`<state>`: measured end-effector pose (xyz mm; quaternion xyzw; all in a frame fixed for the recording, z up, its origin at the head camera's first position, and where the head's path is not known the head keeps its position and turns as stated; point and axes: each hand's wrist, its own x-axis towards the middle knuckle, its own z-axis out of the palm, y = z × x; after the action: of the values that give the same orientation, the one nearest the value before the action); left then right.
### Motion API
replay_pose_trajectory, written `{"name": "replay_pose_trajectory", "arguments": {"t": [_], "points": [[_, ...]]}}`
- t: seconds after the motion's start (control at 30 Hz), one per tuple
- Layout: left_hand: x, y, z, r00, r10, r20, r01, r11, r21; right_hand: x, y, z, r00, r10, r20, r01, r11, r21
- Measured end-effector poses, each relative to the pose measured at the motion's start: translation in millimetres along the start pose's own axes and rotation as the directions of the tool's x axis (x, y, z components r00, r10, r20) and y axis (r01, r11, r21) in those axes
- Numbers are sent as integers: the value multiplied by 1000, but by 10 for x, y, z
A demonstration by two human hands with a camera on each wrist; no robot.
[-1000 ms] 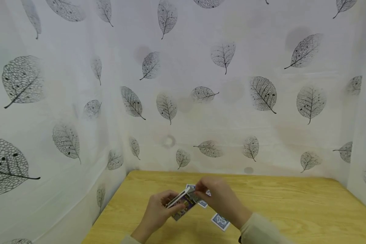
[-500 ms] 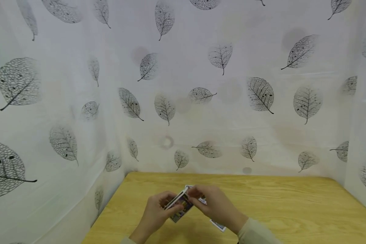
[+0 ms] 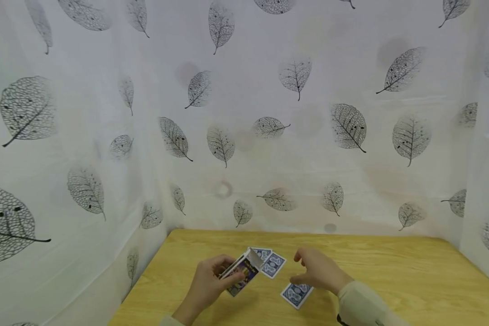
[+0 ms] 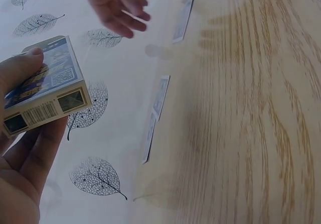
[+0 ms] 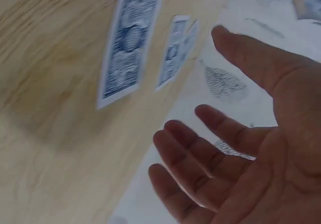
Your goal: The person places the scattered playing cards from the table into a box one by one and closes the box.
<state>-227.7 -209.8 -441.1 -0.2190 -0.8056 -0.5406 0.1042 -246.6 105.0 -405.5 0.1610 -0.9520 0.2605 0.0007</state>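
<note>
My left hand (image 3: 212, 278) grips a card box (image 3: 244, 274), thumb across its printed dark front and fingers behind. The box tilts above the table with its top flap (image 3: 256, 259) raised; in the left wrist view its barcoded bottom end (image 4: 42, 112) faces the camera. My right hand (image 3: 318, 270) is apart from the box, holding nothing, fingers loosely bent in the right wrist view. It hovers just above a blue-backed playing card (image 3: 296, 295), overlapping its top edge in the head view. Two more blue-backed playing cards (image 3: 274, 265) lie overlapped face down behind the box.
The wooden table (image 3: 391, 276) extends to both sides of the hands. A white curtain (image 3: 309, 163) printed with grey leaves hangs behind the table and along its left and right sides.
My right hand has left the box flap and moved right, over the nearer card, its fingers now loosened. The flap stands up in view. My left hand keeps its hold on the box.
</note>
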Motion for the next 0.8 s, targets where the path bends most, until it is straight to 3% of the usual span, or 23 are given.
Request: {"name": "replay_pose_trajectory", "arguments": {"t": [0.13,0.23,0.8], "points": [[0,-10,3,1000,9,1,-9,1000,-5,39,108,90,994,96,55,-92,993,-72],[-3,-10,3,1000,6,1,-6,1000,-8,55,161,160,990,119,71,-111,988,-109],[-15,-11,-3,1000,2,12,-2,1000,-26,44,198,230,988,130,82,-120,986,-118]]}}
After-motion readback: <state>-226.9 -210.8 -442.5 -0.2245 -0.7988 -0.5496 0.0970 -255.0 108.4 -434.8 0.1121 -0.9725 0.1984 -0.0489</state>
